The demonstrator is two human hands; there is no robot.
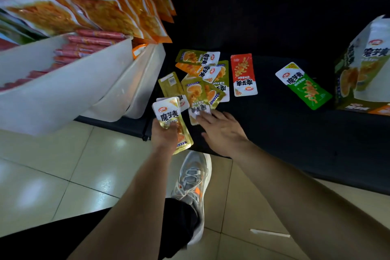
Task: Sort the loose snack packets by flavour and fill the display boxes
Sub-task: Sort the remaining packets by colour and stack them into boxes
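My left hand [164,135] grips a small stack of gold-yellow snack packets [168,115] upright at the front edge of the black shelf. My right hand [221,131] lies flat with straight fingers, its fingertips touching a gold packet [197,112] at the near side of a loose pile of gold and orange packets [200,76]. A red packet [243,74] lies alone to the right of the pile. Farther right lies a green packet [304,85]. A display box [363,70] printed in the gold flavour stands at the far right edge.
White plastic bins [63,82] with red sausages [90,42] jut out at the left. Large orange panda-print bags [95,6] hang above them. Below the black shelf [295,133] is a tiled floor with my shoe [194,179] and a white scrap [270,233].
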